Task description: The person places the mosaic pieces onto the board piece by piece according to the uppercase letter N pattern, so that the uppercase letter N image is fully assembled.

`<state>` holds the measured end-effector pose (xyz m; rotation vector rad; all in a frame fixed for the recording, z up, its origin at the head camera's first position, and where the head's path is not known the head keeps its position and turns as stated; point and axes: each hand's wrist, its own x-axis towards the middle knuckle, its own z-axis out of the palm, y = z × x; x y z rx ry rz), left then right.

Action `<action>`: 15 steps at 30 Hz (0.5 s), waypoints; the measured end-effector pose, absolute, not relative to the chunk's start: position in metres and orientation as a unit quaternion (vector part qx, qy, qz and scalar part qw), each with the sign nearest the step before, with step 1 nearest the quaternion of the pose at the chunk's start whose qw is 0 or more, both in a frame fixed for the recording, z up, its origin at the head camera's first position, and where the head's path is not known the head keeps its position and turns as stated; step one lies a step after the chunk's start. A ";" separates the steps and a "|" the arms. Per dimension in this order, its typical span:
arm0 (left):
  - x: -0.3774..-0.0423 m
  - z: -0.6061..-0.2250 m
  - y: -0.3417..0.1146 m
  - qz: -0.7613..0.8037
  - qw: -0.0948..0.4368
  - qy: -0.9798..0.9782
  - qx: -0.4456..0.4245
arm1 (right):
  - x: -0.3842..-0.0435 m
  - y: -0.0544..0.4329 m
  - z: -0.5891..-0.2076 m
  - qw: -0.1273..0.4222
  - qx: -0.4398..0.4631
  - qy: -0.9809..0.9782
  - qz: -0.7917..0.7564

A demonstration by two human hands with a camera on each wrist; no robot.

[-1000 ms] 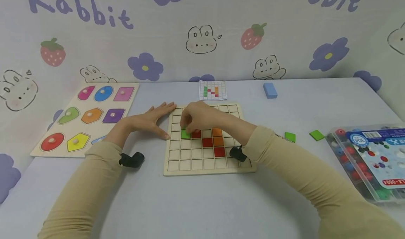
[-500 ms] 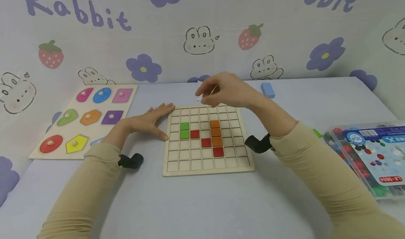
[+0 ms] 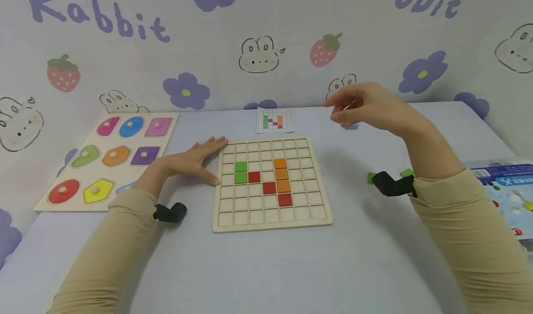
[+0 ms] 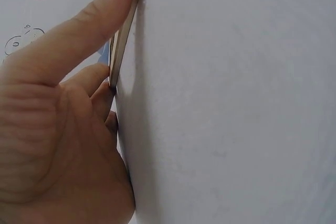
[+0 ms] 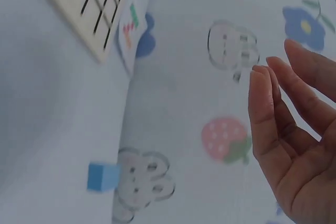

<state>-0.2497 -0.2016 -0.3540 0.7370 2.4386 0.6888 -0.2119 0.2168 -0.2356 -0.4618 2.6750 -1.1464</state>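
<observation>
A wooden grid board (image 3: 310, 214) lies mid-table, holding two green tiles (image 3: 241, 172), several red tiles (image 3: 269, 187) and a column of orange tiles (image 3: 281, 174). My left hand (image 3: 187, 163) rests at the board's left edge, thumb and fingertips touching it, fingers fairly straight. In the left wrist view the thumb lies along the board's edge (image 4: 122, 43). Raised over the table to the right of the board, my right hand (image 3: 370, 107) has loosely bent fingers. The right wrist view shows nothing held in this right hand (image 5: 294, 129).
A pattern card (image 3: 275, 120) lies behind the board. Partly covered by my right hand is a blue block (image 5: 102, 177). Two loose green tiles (image 3: 406, 172) lie at the right, near a plastic case (image 3: 505, 203). A knobbed shape puzzle (image 3: 110, 166) lies at the left.
My right hand has let go of a green tile on the board, lifted away and moved right. Two green tiles now show on the grid. The left hand has stayed put.
</observation>
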 end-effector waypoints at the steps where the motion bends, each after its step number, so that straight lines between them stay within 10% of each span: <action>1: -0.250 -0.354 -0.201 0.252 0.249 0.895 0.270 | -0.212 0.225 -0.237 0.102 -0.149 0.904 -0.388; 15: -0.250 -0.356 -0.202 0.250 0.247 0.895 0.275 | -0.220 0.300 -0.280 0.241 -0.097 0.903 -0.342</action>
